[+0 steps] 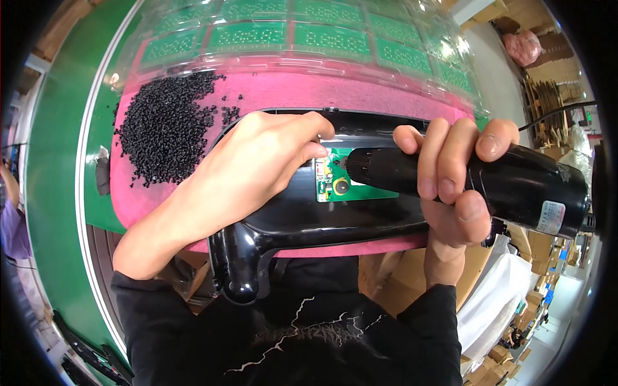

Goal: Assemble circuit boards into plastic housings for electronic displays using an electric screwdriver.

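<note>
A black plastic housing (293,212) lies in front of me with its inside facing up, and a green circuit board (364,192) sits in it. Held in my right hand (450,164) is a black electric screwdriver (531,183), its fingers wrapped round the body. The tool's front end points left over the board; its very tip is hard to make out. My left hand (254,154) reaches across the housing, thumb and forefinger closed at the board's upper left corner. Whatever they may pinch is hidden.
A pile of tiny black screw-like parts (164,128) spreads over the pink mat (367,96) at left. Clear plastic trays (257,69) of green boards stand behind. The green tabletop (77,154) runs along the left. Cardboard boxes fill the right background; another person's purple sleeve (13,225) shows far left.
</note>
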`<action>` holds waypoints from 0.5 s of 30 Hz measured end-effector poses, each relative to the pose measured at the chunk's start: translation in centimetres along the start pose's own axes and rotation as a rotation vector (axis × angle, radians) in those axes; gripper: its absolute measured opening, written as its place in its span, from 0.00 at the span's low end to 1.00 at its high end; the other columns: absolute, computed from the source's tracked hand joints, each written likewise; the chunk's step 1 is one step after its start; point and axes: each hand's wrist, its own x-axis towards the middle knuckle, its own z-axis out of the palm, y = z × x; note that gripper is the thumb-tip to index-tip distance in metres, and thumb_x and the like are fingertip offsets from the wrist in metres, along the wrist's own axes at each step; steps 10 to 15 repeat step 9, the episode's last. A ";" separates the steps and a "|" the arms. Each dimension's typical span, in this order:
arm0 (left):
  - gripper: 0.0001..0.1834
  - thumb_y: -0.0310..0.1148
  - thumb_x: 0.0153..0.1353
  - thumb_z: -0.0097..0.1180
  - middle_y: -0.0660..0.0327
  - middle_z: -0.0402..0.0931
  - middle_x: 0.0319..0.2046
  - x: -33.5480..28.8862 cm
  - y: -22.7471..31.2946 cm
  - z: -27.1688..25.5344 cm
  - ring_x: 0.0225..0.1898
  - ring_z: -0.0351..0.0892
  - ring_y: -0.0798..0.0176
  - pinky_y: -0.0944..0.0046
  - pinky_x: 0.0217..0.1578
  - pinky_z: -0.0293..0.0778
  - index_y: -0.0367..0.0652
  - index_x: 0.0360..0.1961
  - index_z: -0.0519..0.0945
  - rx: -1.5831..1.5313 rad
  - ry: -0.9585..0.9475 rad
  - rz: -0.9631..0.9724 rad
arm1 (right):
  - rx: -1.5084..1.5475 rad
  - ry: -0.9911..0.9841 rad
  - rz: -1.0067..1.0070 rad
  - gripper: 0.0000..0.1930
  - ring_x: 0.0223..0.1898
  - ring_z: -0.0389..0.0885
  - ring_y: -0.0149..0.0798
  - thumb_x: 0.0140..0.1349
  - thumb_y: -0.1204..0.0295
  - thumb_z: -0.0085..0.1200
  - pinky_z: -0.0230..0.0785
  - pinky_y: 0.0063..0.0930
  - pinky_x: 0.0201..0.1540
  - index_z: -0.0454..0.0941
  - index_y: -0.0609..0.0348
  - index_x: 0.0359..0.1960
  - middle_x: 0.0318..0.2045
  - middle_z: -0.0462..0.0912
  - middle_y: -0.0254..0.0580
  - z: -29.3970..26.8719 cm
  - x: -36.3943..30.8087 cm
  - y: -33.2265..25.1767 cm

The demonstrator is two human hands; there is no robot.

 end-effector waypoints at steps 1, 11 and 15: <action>0.06 0.24 0.60 0.60 0.50 0.81 0.30 0.0 0.1 -0.3 0.33 0.83 0.48 0.57 0.33 0.78 0.35 0.38 0.80 -0.034 -0.055 -0.060 | -0.023 -0.014 -0.003 0.21 0.27 0.69 0.26 0.58 0.67 0.65 0.62 0.38 0.49 0.68 0.42 0.50 0.25 0.70 0.23 -0.1 0.2 0.2; 0.09 0.21 0.58 0.57 0.47 0.80 0.31 -0.8 -0.1 -0.4 0.35 0.82 0.44 0.54 0.35 0.77 0.32 0.40 0.79 0.079 -0.076 -0.018 | -0.174 0.031 0.175 0.24 0.27 0.71 0.29 0.57 0.62 0.67 0.67 0.40 0.49 0.67 0.49 0.49 0.25 0.70 0.28 2.3 1.8 0.0; 0.09 0.21 0.58 0.57 0.47 0.80 0.31 -0.8 -0.1 -0.4 0.35 0.82 0.44 0.54 0.35 0.77 0.32 0.40 0.79 0.079 -0.076 -0.018 | -0.174 0.031 0.175 0.24 0.27 0.71 0.29 0.57 0.62 0.67 0.67 0.40 0.49 0.67 0.49 0.49 0.25 0.70 0.28 2.3 1.8 0.0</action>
